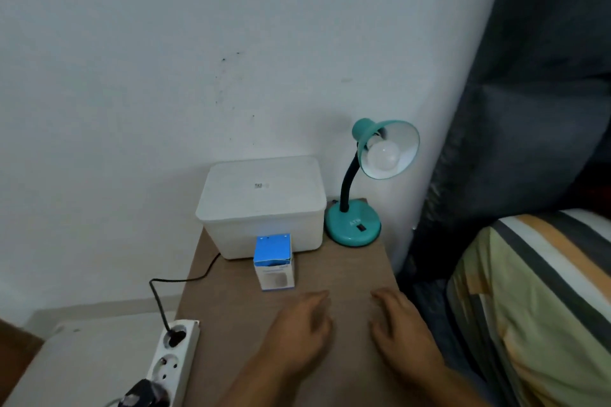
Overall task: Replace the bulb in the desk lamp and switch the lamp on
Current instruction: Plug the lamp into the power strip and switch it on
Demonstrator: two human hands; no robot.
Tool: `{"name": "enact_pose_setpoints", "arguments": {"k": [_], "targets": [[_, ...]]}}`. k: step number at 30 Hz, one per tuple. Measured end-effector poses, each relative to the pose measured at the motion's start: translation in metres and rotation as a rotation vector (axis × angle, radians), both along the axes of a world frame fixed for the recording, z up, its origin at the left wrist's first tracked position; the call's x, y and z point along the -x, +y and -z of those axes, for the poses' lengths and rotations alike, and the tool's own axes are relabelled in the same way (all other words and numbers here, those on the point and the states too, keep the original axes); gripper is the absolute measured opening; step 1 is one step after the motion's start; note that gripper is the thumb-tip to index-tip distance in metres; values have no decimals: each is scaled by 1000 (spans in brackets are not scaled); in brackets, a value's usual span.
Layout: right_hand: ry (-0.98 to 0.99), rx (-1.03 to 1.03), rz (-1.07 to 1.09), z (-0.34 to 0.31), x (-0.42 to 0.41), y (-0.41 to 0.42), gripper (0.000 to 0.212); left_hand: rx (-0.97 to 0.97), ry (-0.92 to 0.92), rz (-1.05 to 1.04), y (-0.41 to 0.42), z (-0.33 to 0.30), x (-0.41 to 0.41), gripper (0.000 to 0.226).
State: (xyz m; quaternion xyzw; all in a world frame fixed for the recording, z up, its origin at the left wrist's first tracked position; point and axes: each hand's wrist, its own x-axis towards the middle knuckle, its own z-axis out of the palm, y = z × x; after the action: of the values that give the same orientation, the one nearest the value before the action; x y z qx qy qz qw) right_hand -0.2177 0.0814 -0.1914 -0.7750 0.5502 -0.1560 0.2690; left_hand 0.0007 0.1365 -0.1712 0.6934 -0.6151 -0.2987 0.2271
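A teal desk lamp [353, 223] stands at the back right of a small wooden table [231, 324]. Its black neck bends up to a teal shade that faces me, with a white bulb [385, 155] screwed in and unlit. A black switch sits on the lamp's round base. In front of a white box stands a small blue and white bulb carton [273, 263], upright. My left hand [302, 332] and my right hand [401, 329] rest flat on the table near its front, fingers relaxed, holding nothing.
A white lidded plastic box [261, 205] fills the table's back left. A black cord [185, 279] runs off the table's left edge to a white power strip [172, 363] on the floor. A striped bed [535, 291] and dark curtain lie to the right. The wall is close behind.
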Motion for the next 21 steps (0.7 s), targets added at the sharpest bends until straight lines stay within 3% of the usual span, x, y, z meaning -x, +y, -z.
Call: {"name": "enact_pose_setpoints", "arguments": {"k": [8, 21], "targets": [[35, 16, 15, 17, 0, -47, 57, 107, -137, 46, -65, 13, 17, 65], [-111, 194, 38, 25, -21, -137, 57, 191, -248, 173, -133, 47, 23, 86]]}}
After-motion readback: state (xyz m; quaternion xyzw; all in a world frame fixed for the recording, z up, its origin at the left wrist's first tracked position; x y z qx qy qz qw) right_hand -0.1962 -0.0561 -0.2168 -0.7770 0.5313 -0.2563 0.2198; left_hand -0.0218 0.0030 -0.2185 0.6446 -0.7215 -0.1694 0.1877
